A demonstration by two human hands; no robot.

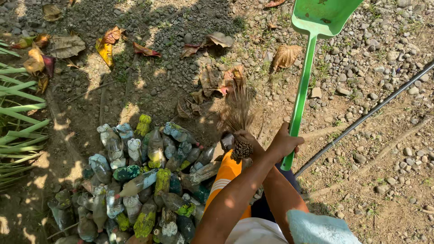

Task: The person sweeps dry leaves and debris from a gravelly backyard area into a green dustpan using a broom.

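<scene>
Left hand [246, 143]: closed around the bound butt end of a stick broom [237, 118]; the bristles fan upward and away from the person, toward the dry leaves.
Right hand [285, 142]: wrapped round the lower end of the handle of a green dustpan [312, 54]; thumb up along the shaft.
Dustpan axis: long handle runs from the right hand up and slightly right; the pan's scoop lies at the far end, near the top edge of the view, well apart from both hands.
Broom axis: short and almost upright in the view; tips just short of the brown leaf pile [217, 83].
Key relation: leaf pile sits ahead and slightly left of both hands; the left hand, with the broom, is nearer to it; the scoop lies to the pile's right, apart from it.
Nearby: painted plastic bottles [144, 180] set neck-down in the soil, just left of the person's arms; a black hose [366, 117] crosses the gravel on the right.
</scene>
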